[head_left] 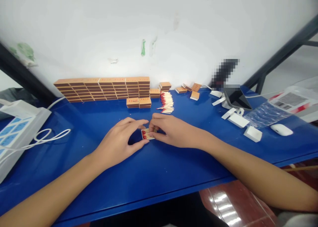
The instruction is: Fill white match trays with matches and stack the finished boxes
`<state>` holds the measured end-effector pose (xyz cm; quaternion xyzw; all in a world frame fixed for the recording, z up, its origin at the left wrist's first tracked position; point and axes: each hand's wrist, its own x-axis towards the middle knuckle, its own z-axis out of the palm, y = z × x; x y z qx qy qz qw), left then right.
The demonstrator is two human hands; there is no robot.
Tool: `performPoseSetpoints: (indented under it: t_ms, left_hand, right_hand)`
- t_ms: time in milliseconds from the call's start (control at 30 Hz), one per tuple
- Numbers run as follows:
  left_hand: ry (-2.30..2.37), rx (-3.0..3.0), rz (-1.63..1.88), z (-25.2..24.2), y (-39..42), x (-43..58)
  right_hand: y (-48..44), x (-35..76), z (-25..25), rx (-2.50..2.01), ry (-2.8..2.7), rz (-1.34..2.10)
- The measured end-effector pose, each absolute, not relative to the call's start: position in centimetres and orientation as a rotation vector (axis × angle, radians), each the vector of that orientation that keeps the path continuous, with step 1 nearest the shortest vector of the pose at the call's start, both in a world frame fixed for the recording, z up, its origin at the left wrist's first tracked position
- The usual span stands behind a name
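A small white matchbox tray (146,134) holding red-tipped matches lies on the blue table between my hands. My left hand (120,139) is at its left end, thumb and forefinger apart, the thumb tip near the tray's lower edge. Over the tray's right part, my right hand (171,131) has its fingers bent together above the matches; whether a match is between them is too small to tell. Behind them lies a pile of loose matches (167,102), heads mostly to the left. Two short stacks of matchboxes (138,102) sit left of this pile.
A long wall of stacked matchboxes (104,88) stands at the back left. Several matchboxes (195,95) lie behind at the right. A power strip (17,131) with white cables is at the left. A dark-screened device (237,97), white blocks and a white mouse (281,129) are at the right.
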<state>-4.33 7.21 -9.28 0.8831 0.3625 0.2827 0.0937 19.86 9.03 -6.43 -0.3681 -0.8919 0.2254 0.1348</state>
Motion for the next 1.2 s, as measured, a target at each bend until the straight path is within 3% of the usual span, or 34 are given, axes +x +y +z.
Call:
performPoseSetpoints:
  t_ms: [200,667,900,1200]
  left_hand:
    - [1.090,2.619,0.824,-9.3,7.1,-4.4]
    - [1.045,2.640,0.835,-9.4,7.2,-4.5]
    - [1.110,2.642,0.774,-9.0,7.3,-4.5]
    - [1.024,2.672,0.776,-8.8,7.4,-4.6]
  right_hand:
    - [9.1,19.8,-6.8,-1.067,-2.583,0.545]
    - [8.9,19.8,-6.1,-1.003,-2.591,0.645]
    - [13.8,25.2,-6.2,-1.280,-2.418,0.194]
    - [14.9,25.4,-7.5,-1.361,-2.549,0.307]
